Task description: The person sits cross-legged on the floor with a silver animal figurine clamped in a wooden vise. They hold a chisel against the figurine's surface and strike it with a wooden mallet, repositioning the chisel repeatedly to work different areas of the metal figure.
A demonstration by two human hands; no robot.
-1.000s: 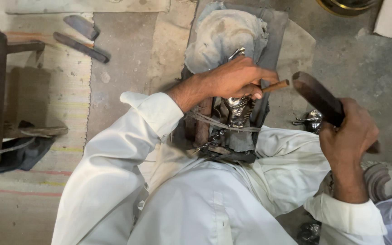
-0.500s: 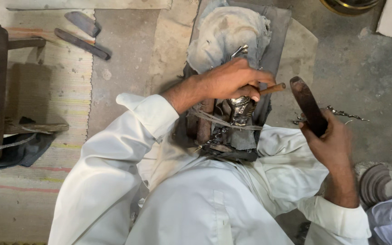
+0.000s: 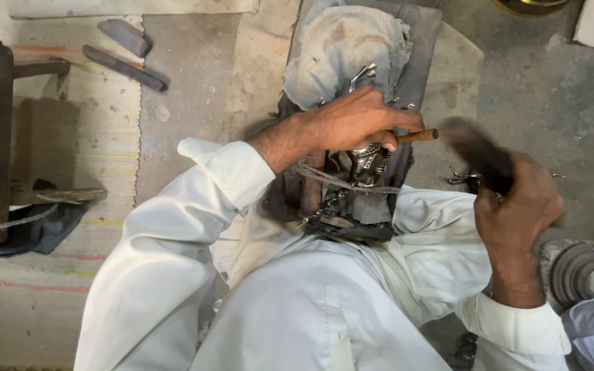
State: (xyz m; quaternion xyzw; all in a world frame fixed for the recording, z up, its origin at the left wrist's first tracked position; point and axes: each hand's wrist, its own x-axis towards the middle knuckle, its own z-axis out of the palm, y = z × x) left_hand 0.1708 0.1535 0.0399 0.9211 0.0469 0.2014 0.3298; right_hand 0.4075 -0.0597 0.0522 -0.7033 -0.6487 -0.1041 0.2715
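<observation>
Two hands at work, seen from the head camera: left hand [image 3: 355, 124] closed around a wooden-handled tool [image 3: 417, 135], pressed onto the shiny metal piece [image 3: 369, 161] held between the knees; right hand [image 3: 517, 206] grips a dark, blurred mallet [image 3: 479, 154], raised just beside it

2 hands [image 3: 362, 124], 1 mallet [image 3: 479, 154], 1 punch [image 3: 417, 135], 2 flat tools [image 3: 125, 67].
</observation>
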